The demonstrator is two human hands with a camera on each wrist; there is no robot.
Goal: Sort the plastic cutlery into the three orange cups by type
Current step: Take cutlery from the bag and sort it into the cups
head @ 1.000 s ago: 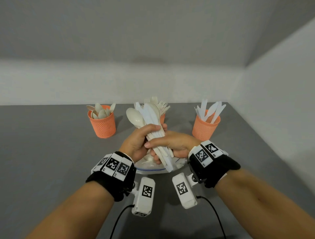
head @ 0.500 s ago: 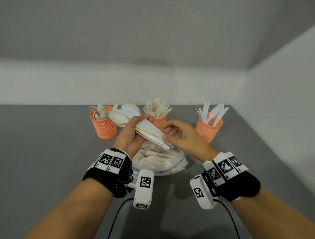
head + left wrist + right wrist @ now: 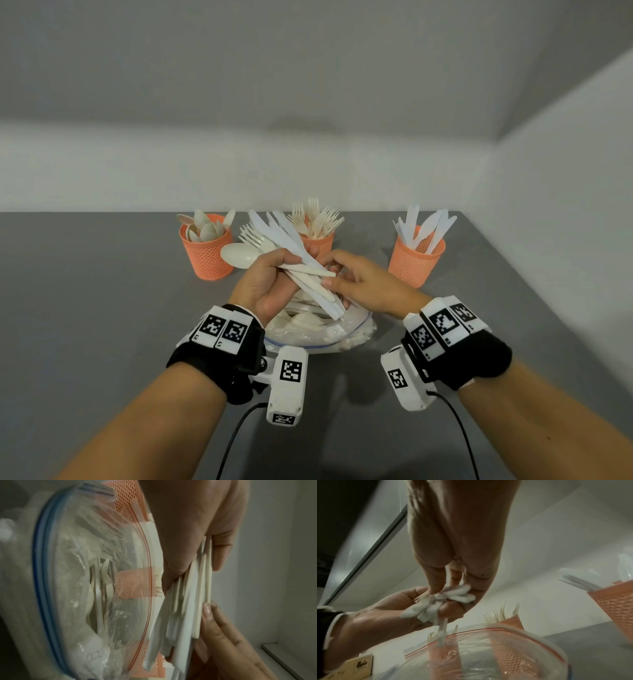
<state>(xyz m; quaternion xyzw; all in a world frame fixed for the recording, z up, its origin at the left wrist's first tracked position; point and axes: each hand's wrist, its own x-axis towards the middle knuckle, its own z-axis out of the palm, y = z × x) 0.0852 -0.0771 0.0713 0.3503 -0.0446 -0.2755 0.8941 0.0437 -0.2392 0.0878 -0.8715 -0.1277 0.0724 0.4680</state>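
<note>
Left hand (image 3: 265, 284) grips a mixed bundle of cutlery (image 3: 301, 270) by the handles, raised above the zip bag (image 3: 346, 334) on the bench (image 3: 102, 308). The bundle fans up and away: spoon bowl lowest left, fork tines above it, white knife blades on top. Right hand (image 3: 363, 279) has thumb and fingers curled onto the near handle ends, apparently picking out one piece; which one, I cannot tell, since the right wrist view is blurred there.

Cups at the back of the bench: spoon cup (image 3: 207, 251) left, fork cup (image 3: 317, 241) centre behind the bundle, knife cup (image 3: 416, 257) right. All are partly filled; the bag still holds more pieces.

Risks:
- Handles are smooth and stacked flat. Drawing one out may drag its neighbours, spilling them into the bag or onto the bench.
- If the left hand loosens, the whole fan may slide.
- Handle ends look alike, so a wrong type may be drawn.
- Bundle tips sit near the fork cup; a swing might tip it.
</note>
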